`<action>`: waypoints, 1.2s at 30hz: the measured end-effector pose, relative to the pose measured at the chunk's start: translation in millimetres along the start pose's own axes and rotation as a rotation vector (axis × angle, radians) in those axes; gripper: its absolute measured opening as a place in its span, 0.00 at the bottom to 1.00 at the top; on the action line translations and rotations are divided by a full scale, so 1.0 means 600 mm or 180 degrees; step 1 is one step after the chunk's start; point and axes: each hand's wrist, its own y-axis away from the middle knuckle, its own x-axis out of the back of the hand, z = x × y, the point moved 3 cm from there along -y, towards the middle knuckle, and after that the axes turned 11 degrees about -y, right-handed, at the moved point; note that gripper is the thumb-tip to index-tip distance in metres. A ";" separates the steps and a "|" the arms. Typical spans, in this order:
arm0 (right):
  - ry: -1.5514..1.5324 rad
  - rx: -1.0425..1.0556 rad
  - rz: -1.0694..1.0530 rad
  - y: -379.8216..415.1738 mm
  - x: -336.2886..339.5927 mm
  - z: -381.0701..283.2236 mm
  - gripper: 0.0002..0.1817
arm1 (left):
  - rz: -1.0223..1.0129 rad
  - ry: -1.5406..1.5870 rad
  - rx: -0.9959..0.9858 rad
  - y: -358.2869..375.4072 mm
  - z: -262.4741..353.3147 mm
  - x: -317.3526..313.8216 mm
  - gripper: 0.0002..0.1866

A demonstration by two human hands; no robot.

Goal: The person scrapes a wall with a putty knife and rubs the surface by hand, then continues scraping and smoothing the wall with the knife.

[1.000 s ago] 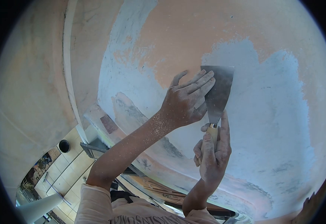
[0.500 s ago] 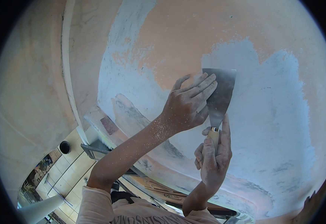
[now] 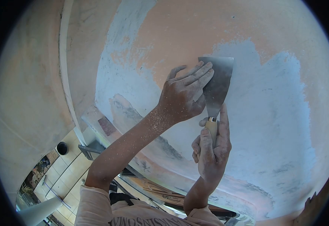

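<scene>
A wide scraper [image 3: 220,83] with a grey metal blade and a pale wooden handle lies against the painted wall [image 3: 264,113], its broad edge toward the top of the view. Around the handle my right hand [image 3: 214,148] is closed, with one finger stretched along it toward the blade. The fingers of my left hand [image 3: 185,90] are extended and rest on the left side of the blade, the thumb side apart from it. Pale dust coats both hands and the left forearm. Under the blade the wall is hidden.
Whitish patches, bare peach areas and dark stains mark the wall. A pale vertical strip [image 3: 65,56] runs at left. Down below are a tiled floor [image 3: 64,173], a black bucket [image 3: 62,148], a white column [image 3: 44,211] and a carved wooden piece [image 3: 160,190].
Both hands and the scraper have moved up the wall and slightly left in view. My grip on the handle and the fingers on the blade look the same.
</scene>
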 end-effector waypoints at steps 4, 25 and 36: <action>0.0068 -0.0106 0.0067 0.003 -0.003 -0.003 0.32 | 0.0077 0.0039 -0.0047 -0.005 -0.010 -0.001 0.24; 0.0039 0.0035 0.0015 -0.021 -0.008 -0.020 0.31 | 0.0005 -0.0025 0.0040 -0.034 -0.008 0.002 0.22; 0.0079 -0.0059 0.0099 0.004 0.015 -0.040 0.32 | -0.0207 -0.0152 -0.0010 -0.027 0.026 0.006 0.22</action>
